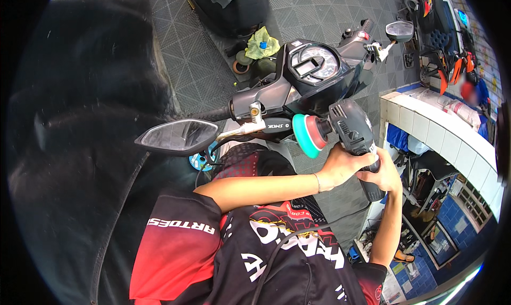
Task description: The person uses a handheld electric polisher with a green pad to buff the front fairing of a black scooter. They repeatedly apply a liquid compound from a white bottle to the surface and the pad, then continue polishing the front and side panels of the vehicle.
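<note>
My left hand (pixel 344 166) and my right hand (pixel 384 172) both grip a black power polisher (pixel 351 125). The left is wrapped below its head, the right is on the handle. Its teal foam pad (pixel 305 136), on a red backing, faces the black lettered part (pixel 274 125) under the scooter's handlebar. Whether pad and part touch, I cannot tell. Beyond the tool is the scooter's dark handlebar cover (pixel 259 96) with a round instrument cluster (pixel 315 64). A mirror (pixel 179 135) sticks out to the left, another (pixel 399 30) to the upper right.
The polisher's cable (pixel 279 245) runs across my shirt. Black sheeting or upholstery (pixel 88 105) fills the left. A yellow-green cloth (pixel 261 43) and round pads (pixel 241 67) lie beyond the handlebar, near a dark seat (pixel 231 9). A white counter (pixel 443 133) with cluttered shelves stands at right.
</note>
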Action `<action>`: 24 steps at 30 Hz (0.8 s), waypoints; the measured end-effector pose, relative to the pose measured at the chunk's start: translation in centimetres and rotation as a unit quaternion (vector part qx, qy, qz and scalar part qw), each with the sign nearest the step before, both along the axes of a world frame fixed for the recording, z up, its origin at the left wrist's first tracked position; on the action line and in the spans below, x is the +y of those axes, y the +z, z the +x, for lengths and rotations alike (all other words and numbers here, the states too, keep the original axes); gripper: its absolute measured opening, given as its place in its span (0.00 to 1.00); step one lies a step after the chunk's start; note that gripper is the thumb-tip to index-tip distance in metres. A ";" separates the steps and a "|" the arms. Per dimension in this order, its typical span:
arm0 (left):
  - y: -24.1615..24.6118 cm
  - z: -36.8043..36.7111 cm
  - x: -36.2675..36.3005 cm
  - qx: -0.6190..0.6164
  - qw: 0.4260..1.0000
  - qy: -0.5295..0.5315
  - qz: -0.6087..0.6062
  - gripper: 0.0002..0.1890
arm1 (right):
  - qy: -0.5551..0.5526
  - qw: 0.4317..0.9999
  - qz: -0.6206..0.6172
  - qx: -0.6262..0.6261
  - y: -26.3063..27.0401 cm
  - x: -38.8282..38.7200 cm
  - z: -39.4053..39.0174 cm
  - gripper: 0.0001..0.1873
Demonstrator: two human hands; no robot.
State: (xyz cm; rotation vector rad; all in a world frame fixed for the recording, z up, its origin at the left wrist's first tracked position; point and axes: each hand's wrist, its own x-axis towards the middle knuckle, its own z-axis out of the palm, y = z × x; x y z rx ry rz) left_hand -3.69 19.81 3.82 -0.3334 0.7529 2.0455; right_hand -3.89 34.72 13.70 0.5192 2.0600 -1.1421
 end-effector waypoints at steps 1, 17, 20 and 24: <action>-0.2 0.2 0.2 0.001 1.000 0.011 0.006 0.24 | 0.006 1.000 0.011 -0.009 0.2 -0.1 -0.1 0.29; -0.2 0.1 0.9 -0.065 0.997 -0.021 0.037 0.20 | -0.010 0.995 0.061 -0.081 0.5 0.7 0.0 0.33; -0.9 0.7 0.5 -0.007 0.999 0.012 0.041 0.24 | 0.013 0.995 0.068 -0.072 0.8 -0.2 -0.2 0.32; -1.3 1.0 0.7 -0.002 0.999 0.014 0.051 0.23 | 0.012 0.996 0.065 -0.064 0.6 -0.2 0.3 0.30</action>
